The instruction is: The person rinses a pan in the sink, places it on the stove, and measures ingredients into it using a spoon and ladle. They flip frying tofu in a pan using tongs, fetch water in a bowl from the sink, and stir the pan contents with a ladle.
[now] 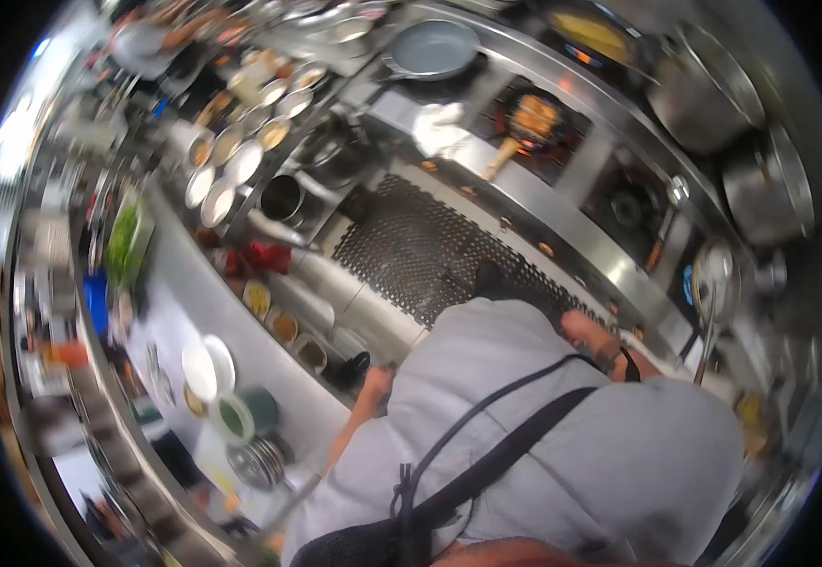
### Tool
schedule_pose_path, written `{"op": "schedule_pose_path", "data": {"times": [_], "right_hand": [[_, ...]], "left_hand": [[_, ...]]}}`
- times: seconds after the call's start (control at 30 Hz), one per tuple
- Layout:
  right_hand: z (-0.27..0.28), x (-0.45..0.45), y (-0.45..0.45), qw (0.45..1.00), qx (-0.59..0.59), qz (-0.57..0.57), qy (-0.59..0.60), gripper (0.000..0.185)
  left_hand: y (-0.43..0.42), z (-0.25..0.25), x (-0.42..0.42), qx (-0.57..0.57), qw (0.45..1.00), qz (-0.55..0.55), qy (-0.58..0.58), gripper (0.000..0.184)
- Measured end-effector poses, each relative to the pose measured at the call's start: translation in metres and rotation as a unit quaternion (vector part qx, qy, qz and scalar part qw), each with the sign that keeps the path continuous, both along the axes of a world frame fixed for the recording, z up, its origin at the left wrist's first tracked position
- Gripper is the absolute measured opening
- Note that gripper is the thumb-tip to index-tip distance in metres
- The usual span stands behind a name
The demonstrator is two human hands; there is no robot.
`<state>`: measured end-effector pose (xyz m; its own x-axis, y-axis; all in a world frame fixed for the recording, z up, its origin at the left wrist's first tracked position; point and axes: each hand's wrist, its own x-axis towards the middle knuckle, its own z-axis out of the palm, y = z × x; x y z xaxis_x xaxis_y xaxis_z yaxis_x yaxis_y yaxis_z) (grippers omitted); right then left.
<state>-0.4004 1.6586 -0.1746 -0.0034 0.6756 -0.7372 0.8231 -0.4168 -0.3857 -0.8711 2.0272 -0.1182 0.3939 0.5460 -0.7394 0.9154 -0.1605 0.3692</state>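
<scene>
My left hand point(377, 382) is low beside my body, by the edge of the steel counter. Its fingers look curled closed, and a dark object point(351, 367) lies just beyond them; blur hides what is in the grip, if anything. My right hand point(576, 327) hangs on the other side, in front of the stove edge and over the floor mat. Its fingers are smeared, so I cannot make out whether they hold anything. Closest to the left hand are several small food containers point(283, 327) below the counter edge.
A pan of browned food point(536, 115) sits on a burner, with a white cloth point(441, 130) nearby. Large pots point(709, 99) stand at the back right. White bowls point(209, 367) and a green-rimmed tub point(244, 416) stand on the left counter. Another person point(142, 47) is at upper left.
</scene>
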Motion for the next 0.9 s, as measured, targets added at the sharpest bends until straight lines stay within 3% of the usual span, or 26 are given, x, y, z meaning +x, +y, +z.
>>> {"op": "schedule_pose_path", "data": {"times": [0.03, 0.1, 0.17, 0.2, 0.27, 0.3, 0.37, 0.4, 0.47, 0.5, 0.57, 0.67, 0.77, 0.8, 0.87, 0.9], "right_hand": [[-0.015, 0.002, -0.003, 0.998, 0.015, 0.054, -0.029, 0.020], [-0.041, 0.007, 0.005, 0.996, 0.006, -0.091, 0.008, 0.020], [-0.013, 0.007, 0.027, 0.969, 0.096, -0.224, -0.035, 0.019], [0.016, 0.010, 0.038, 0.956, 0.199, -0.156, -0.147, 0.019], [0.081, 0.013, 0.063, 0.823, 0.204, -0.510, -0.147, 0.019], [0.096, 0.020, 0.062, 0.815, 0.196, -0.524, -0.149, 0.019], [0.113, 0.043, 0.049, 0.719, 0.275, -0.593, -0.235, 0.014], [0.112, 0.053, 0.038, 0.715, 0.269, -0.601, -0.236, 0.014], [0.112, 0.072, 0.013, 0.651, 0.324, -0.633, -0.265, 0.016], [0.113, 0.074, 0.003, 0.646, 0.320, -0.641, -0.265, 0.016], [0.118, 0.073, -0.015, 0.573, 0.291, -0.701, -0.309, 0.016], [0.125, 0.058, -0.044, 0.517, 0.277, -0.724, -0.364, 0.016], [0.153, 0.052, -0.096, 0.510, 0.243, -0.661, -0.495, 0.023], [0.171, 0.050, -0.119, 0.507, 0.219, -0.621, -0.556, 0.026], [0.210, 0.050, -0.168, 0.425, 0.174, -0.614, -0.642, 0.032], [0.234, 0.048, -0.189, 0.398, 0.085, -0.603, -0.686, 0.033]], "left_hand": [[0.010, -0.004, 0.005, 0.010, 0.999, -0.034, 0.004, 0.032], [0.032, -0.017, 0.010, 0.022, 0.997, -0.073, 0.006, 0.031], [0.060, -0.029, 0.021, 0.031, 0.996, -0.079, 0.002, 0.029], [0.075, -0.035, 0.026, 0.034, 0.996, -0.077, -0.002, 0.029], [0.104, -0.044, 0.047, 0.039, 0.997, -0.067, -0.015, 0.028], [0.115, -0.047, 0.061, 0.041, 0.997, -0.061, -0.020, 0.027], [0.136, -0.056, 0.086, 0.040, 0.997, -0.055, -0.033, 0.026], [0.145, -0.059, 0.100, 0.040, 0.997, -0.055, -0.037, 0.026], [0.158, -0.064, 0.125, 0.039, 0.995, -0.074, -0.045, 0.025], [0.162, -0.062, 0.138, 0.043, 0.992, -0.102, -0.054, 0.024], [0.174, -0.061, 0.167, 0.051, 0.983, -0.161, -0.073, 0.023], [0.185, -0.045, 0.220, 0.039, 0.971, -0.215, -0.093, 0.020], [0.149, 0.049, 0.292, -0.046, 0.984, -0.149, -0.088, 0.014], [0.148, 0.050, 0.300, -0.049, 0.984, -0.148, -0.086, 0.014], [0.153, 0.049, 0.312, -0.031, 0.977, -0.189, -0.095, 0.014], [0.154, 0.045, 0.317, -0.035, 0.976, -0.196, -0.093, 0.014]]}}
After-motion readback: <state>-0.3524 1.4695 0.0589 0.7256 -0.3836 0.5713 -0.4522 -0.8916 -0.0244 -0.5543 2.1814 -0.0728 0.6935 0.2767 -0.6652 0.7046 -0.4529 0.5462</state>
